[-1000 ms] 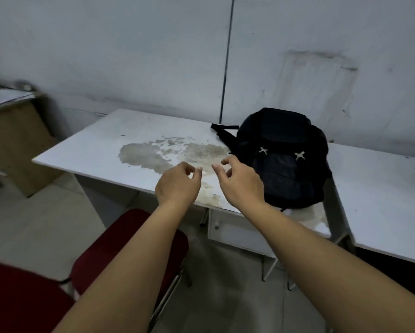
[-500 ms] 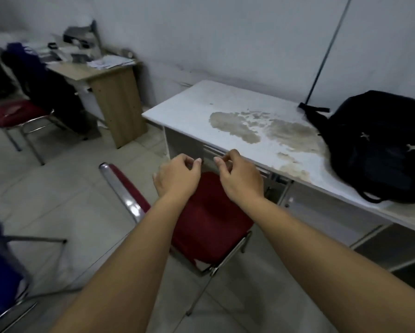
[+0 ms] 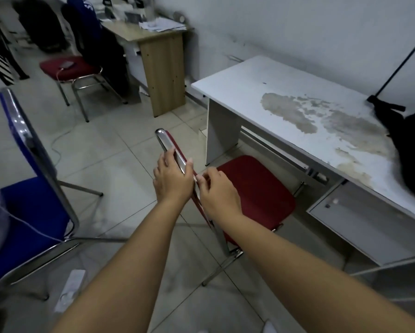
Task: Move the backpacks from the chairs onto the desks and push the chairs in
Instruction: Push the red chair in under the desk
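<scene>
With your left hand [image 3: 171, 181] curled over the red chair [image 3: 254, 188]'s backrest and your right hand [image 3: 217, 193] pinching it, an off-centre shove could swing it against the worktop [image 3: 249, 92] leg.

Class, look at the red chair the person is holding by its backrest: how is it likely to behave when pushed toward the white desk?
The red chair looks light: thin chrome tube frame, slim padded seat. It will probably slide easily on the smooth tiled floor. Both hands, left hand and right hand, grip high on the backrest, so it may tip forward if a leg catches.
</scene>
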